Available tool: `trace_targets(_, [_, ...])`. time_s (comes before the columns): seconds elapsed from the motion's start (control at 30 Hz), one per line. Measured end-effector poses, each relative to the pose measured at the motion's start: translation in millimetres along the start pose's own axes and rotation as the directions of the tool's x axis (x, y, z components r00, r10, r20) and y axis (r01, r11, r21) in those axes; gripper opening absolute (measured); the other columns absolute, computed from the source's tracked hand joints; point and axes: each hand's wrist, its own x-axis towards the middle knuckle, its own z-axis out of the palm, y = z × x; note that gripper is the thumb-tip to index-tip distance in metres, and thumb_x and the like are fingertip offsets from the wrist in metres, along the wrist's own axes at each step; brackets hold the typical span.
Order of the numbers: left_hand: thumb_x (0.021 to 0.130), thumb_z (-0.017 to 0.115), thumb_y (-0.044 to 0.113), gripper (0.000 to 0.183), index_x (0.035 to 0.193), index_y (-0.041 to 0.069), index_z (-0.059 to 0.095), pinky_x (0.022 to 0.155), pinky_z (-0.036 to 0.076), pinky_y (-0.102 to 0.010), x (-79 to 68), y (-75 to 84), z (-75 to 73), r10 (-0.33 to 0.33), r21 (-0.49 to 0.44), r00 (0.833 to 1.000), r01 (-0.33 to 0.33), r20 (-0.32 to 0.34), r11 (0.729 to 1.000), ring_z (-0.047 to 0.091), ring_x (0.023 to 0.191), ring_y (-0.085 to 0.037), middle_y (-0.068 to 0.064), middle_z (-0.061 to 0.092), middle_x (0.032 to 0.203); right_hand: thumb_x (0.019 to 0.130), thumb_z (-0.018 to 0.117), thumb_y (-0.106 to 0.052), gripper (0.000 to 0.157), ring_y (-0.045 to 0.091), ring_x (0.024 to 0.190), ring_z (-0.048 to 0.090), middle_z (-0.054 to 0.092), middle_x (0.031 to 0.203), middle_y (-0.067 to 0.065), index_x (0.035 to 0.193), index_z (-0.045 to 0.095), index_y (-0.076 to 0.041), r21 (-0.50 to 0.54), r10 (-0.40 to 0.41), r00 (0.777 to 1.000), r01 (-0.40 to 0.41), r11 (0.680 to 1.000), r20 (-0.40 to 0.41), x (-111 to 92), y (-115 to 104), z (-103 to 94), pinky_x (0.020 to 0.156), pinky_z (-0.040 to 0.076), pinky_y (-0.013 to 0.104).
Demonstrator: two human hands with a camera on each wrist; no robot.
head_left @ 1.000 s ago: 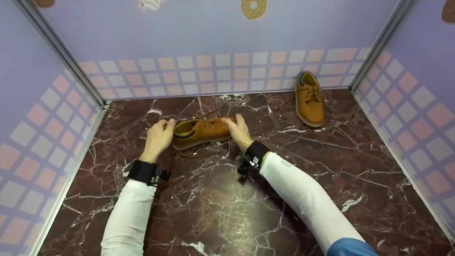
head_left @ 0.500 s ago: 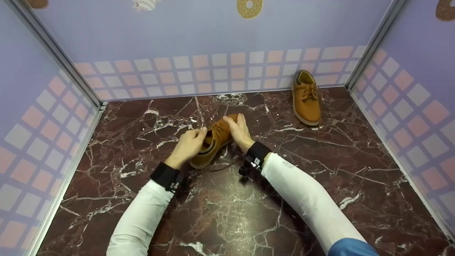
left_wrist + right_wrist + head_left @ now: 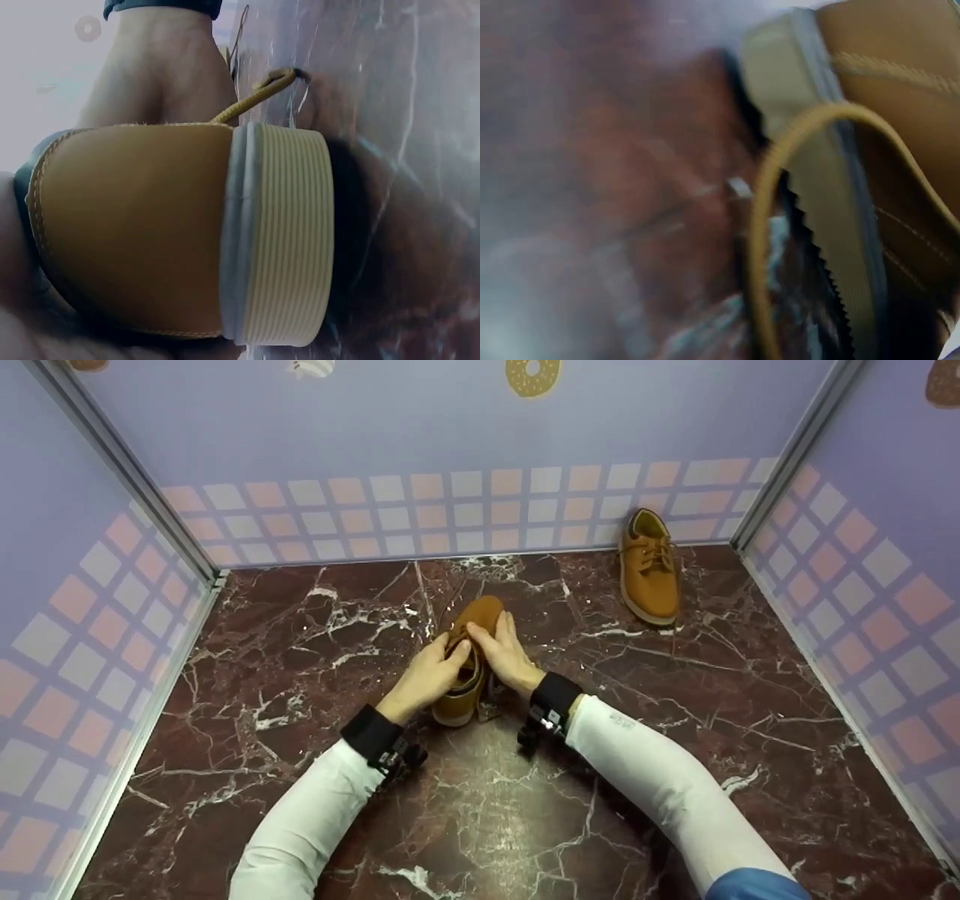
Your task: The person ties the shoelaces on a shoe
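A tan lace-up shoe (image 3: 455, 709) stands on the floor between both hands, its toe pointing away. My left hand (image 3: 424, 679) grips the left side of its collar, with the thumb at the opening. On the other side my right hand (image 3: 508, 654) holds the shoe, thumb on the lacing area and fingers along the right side. The left wrist view shows the rounded heel (image 3: 135, 225) and ribbed pale sole (image 3: 292, 232) up close. A loose shoelace (image 3: 761, 240) loops beside the sole in the right wrist view. The hands partly cover the opening and laces.
A second tan shoe (image 3: 651, 585) stands near the back wall at the right, toe toward me. Purple panels (image 3: 450, 435) with pink and white squares enclose the dark red marbled floor (image 3: 712, 750) at the back and both sides.
The shoe has turned from lying sideways to pointing away from me. My left hand has moved right with its heel end. My right hand has shifted from the toe toward the laces.
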Motion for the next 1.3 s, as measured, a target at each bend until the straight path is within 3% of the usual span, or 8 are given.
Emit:
trace_targets(0.13, [0.115, 0.045, 0.066, 0.089, 0.168, -0.006, 0.042, 0.131, 0.047, -0.055, 5.5, -11.1, 11.2, 0.017, 0.031, 1.0, -0.017, -0.01, 0.999, 0.053, 0.157, -0.047, -0.032, 0.053, 0.168, 0.108, 0.055, -0.059, 0.111, 0.039, 0.179, -0.007, -0.009, 0.187, 0.03, 0.175, -0.001, 0.01, -0.019, -0.028, 0.997, 0.03, 0.999, 0.07, -13.8, -2.2, -5.9, 0.148, 0.002, 0.05])
trace_targets(0.3, [0.118, 0.05, 0.045, 0.081, 0.171, -0.013, 0.028, 0.14, 0.033, -0.059, -18.2, 27.7, 10.1, -0.016, -0.023, 0.999, 0.018, 0.049, 1.0, 0.038, 0.167, -0.05, -0.038, 0.036, 0.176, 0.109, 0.058, -0.051, 0.098, 0.035, 0.177, 0.019, 0.02, 0.186, 0.025, 0.179, 0.013, 0.001, 0.048, -0.1, 0.989, 0.095, 0.994, 0.105, -16.2, 11.7, -14.9, 0.147, 0.017, 0.046])
trace_targets(0.4, [0.117, 0.05, 0.049, 0.085, 0.173, -0.011, 0.025, 0.142, 0.03, -0.058, -19.2, 29.1, 19.0, -0.019, -0.018, 0.998, 0.021, 0.062, 1.0, 0.035, 0.168, -0.05, -0.037, 0.033, 0.178, 0.11, 0.058, -0.044, 0.091, 0.035, 0.175, 0.025, 0.026, 0.185, 0.023, 0.179, 0.017, -0.001, 0.088, -0.106, 0.987, 0.096, 0.992, 0.12, -22.5, 13.1, -22.6, 0.146, 0.02, 0.046])
trace_targets(0.53, [0.116, 0.052, 0.053, 0.085, 0.172, -0.008, 0.032, 0.139, 0.035, -0.059, -19.4, 28.9, 29.8, 0.009, 0.001, 0.998, -0.009, 0.059, 1.0, 0.042, 0.165, -0.049, -0.034, 0.042, 0.175, 0.112, 0.054, -0.034, 0.091, 0.037, 0.178, 0.009, 0.009, 0.189, 0.026, 0.178, 0.004, 0.004, 0.085, -0.044, 0.989, 0.032, 0.996, 0.14, -41.3, 2.6, -31.7, 0.148, 0.009, 0.049])
trace_targets(0.63, [0.117, 0.054, 0.044, 0.078, 0.172, -0.007, 0.033, 0.14, 0.034, -0.058, -33.2, 50.8, 29.0, 0.003, -0.003, 0.997, -0.003, 0.081, 1.0, 0.044, 0.165, -0.047, -0.032, 0.044, 0.175, 0.113, 0.053, -0.028, 0.088, 0.037, 0.178, 0.012, 0.012, 0.188, 0.026, 0.178, 0.004, 0.004, 0.106, -0.044, 0.987, 0.028, 0.994, 0.155, -49.0, 5.4, -37.2, 0.148, 0.009, 0.049])
trace_targets(0.9, [0.116, 0.054, 0.04, 0.077, 0.173, -0.006, 0.03, 0.14, 0.035, -0.056, -60.9, 72.7, 32.5, 0.026, -0.012, 0.988, -0.025, 0.155, 1.0, 0.044, 0.165, -0.046, -0.031, 0.042, 0.176, 0.109, 0.058, -0.037, 0.1, 0.034, 0.179, -0.001, -0.002, 0.19, 0.022, 0.178, -0.003, 0.003, 0.038, 0.012, 0.983, -0.02, 0.999, 0.182, -73.9, 11.7, -51.9, 0.148, 0.002, 0.051])
trace_targets(1.13, [0.115, 0.056, 0.039, 0.076, 0.173, -0.005, 0.032, 0.139, 0.035, -0.058, -82.6, 77.2, 34.5, 0.057, -0.025, 0.98, -0.053, 0.193, 0.998, 0.044, 0.165, -0.046, -0.031, 0.042, 0.176, 0.105, 0.067, -0.046, 0.109, 0.037, 0.179, 0.009, 0.005, 0.19, 0.022, 0.179, 0.002, -0.001, -0.012, -0.008, 0.981, 0.011, 1.0, 0.196, -75.9, 44.7, -53.0, 0.147, 0.014, 0.05])
trace_targets(1.3, [0.115, 0.056, 0.041, 0.086, 0.175, -0.008, 0.02, 0.144, 0.023, -0.057, -93.8, 77.2, 36.1, 0.034, -0.033, 0.973, -0.027, 0.227, 0.999, 0.028, 0.173, -0.045, -0.032, 0.026, 0.183, 0.103, 0.067, -0.047, 0.113, 0.04, 0.178, 0.006, 0.002, 0.189, 0.026, 0.178, -0.002, 0.001, -0.012, -0.012, 0.974, 0.015, 1.0, 0.227, -88.4, 44.5, -54.1, 0.146, 0.014, 0.054])
